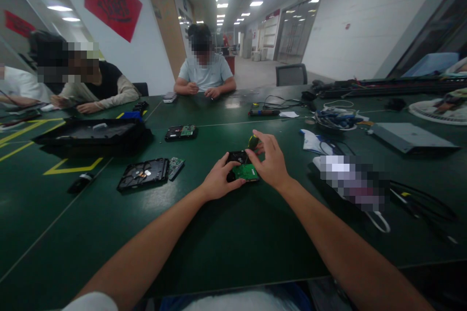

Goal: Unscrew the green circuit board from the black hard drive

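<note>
A hard drive [248,172] with a green circuit board facing up lies on the dark green table in front of me. My left hand [219,179] grips its left side, the fingers bent over the black casing and the thumb along the near edge. In my right hand [272,161] is a screwdriver [253,142] with a yellow-and-black handle, held upright between thumb and fingers above the drive's far right part. The screwdriver's tip is hidden. To the left lie another black hard drive [142,175], a loose circuit board [176,168] touching its side, and a third hard drive [181,132] farther back.
A black tray [95,132] stands at the left. On the right are a phone-like blurred item [324,167], cables [337,117] and a grey metal box [412,137]. A co-worker [205,73] sits across the table; others sit at the far left.
</note>
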Motion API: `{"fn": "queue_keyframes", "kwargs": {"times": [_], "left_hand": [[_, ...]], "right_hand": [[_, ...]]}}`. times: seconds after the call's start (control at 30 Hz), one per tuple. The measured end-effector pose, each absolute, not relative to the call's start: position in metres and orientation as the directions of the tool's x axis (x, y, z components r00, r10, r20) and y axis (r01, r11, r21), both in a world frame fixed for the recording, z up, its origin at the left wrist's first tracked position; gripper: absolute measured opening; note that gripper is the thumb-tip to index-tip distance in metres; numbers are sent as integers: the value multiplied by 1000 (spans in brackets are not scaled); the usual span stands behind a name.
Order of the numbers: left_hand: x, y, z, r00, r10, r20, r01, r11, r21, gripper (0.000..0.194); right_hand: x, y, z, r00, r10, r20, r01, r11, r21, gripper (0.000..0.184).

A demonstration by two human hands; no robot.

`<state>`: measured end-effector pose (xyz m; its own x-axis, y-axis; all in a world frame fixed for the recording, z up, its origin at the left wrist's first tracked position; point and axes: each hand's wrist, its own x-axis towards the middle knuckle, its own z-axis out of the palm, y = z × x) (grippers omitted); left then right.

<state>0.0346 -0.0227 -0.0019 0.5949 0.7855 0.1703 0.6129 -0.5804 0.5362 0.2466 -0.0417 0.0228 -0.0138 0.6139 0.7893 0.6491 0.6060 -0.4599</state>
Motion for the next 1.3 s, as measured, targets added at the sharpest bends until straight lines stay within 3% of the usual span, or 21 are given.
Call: {"fn": "queue_keyframes", "kwargs": {"times": [1.3], "left_hand": [[35,-21,-5,587,791,171,617,-574,538,64]], "right_hand": [[246,-41,22,-10,604,797,649,611,-455,53]]}}
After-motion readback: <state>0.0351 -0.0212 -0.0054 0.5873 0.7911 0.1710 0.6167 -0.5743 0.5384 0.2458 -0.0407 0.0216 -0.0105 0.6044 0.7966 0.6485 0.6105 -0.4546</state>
